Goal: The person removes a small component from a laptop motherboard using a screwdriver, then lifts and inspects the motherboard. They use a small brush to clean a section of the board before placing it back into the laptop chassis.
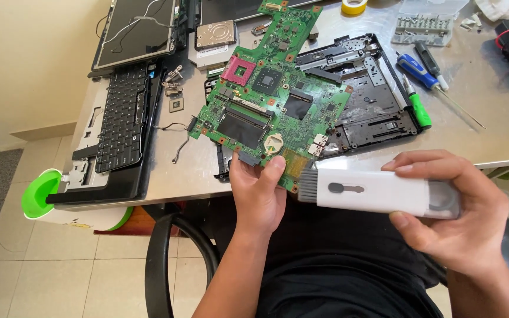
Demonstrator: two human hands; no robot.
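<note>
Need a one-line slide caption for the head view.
Left hand holds a green motherboard by its near edge while right hand puts a white brush tool to it.

A: Where is there room on the bench (pixel 490 135)?

B: On the right, near the front edge. It is bare there, past the black laptop base (pixel 366 100).

A: What is in the way farther back?

B: Screwdrivers (pixel 422 79) lie just beside the base. A clear parts box (pixel 422 26) and yellow tape roll (pixel 353 6) sit behind them.

A: And the left?

B: The keyboard (pixel 119 118) and screen panel (pixel 136 29) fill it. Only a thin strip stays free between the keyboard and the green board (pixel 272 88), with a loose wire (pixel 178 150) in it.
</note>
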